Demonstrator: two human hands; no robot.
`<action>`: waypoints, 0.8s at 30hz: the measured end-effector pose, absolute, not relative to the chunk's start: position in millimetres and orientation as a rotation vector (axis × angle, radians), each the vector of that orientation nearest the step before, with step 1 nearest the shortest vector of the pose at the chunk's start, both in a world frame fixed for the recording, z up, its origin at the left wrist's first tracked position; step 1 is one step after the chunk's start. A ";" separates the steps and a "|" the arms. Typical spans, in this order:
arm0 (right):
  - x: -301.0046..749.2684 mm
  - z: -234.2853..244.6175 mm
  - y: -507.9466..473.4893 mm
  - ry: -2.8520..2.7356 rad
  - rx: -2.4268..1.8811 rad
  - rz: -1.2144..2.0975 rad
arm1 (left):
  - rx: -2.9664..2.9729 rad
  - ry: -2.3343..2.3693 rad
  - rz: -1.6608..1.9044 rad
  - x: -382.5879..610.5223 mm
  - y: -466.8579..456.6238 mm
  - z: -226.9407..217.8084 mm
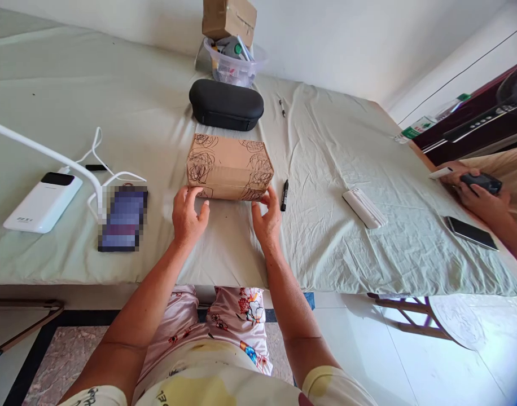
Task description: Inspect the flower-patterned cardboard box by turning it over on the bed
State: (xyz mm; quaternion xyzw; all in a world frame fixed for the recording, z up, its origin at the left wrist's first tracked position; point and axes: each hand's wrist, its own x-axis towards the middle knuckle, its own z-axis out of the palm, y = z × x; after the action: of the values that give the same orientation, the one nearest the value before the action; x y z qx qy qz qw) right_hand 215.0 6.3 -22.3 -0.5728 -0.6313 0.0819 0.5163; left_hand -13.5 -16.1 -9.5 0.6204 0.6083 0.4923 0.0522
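Observation:
A brown cardboard box (228,163) with black scribbled flower shapes at its corners lies on the cloth in front of me. My left hand (188,214) holds its near left corner, the thumb apart from the curled fingers. At the near right corner, my right hand (267,217) grips the box with its fingertips partly hidden behind the edge. Just right of that hand lies a black marker (284,195). Behind the box sits a black zip case (227,105).
Left are a white power bank (42,203), cables and a phone (123,219) with a blurred screen. A clear tub (237,70) stands behind. Rightward lie a pen (282,108), a white oblong object (364,207) and another phone (471,233). A co-worker's hands (481,189) hold a dark object.

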 end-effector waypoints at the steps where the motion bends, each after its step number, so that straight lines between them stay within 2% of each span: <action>1: 215.1 -18.1 4.9 -1.480 -1.346 0.165 | 1.896 1.856 1.569 -13.7 -17.0 -6.5; 6: 215.4 0.9 -5.7 -1.315 -1.180 -0.028 | 2.005 1.833 1.895 -13.4 -24.6 6.7; 10: 215.8 10.2 -10.1 -1.320 -1.042 -0.177 | 2.079 1.768 1.991 -15.7 -27.0 6.6; 18: 214.9 13.9 -10.2 -1.352 -1.119 -0.172 | 2.113 1.839 1.712 -16.0 -23.4 2.5; 24: 212.6 14.5 -12.3 -1.341 -1.219 -0.311 | 2.144 1.920 1.647 -6.8 -29.3 7.1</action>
State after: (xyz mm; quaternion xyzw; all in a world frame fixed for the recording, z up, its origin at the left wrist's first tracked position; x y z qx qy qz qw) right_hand 212.6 -12.3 14.5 -0.5271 -0.5800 -0.1344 0.6065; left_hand -6.8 -29.3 7.1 0.6442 0.5767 0.4948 -0.0871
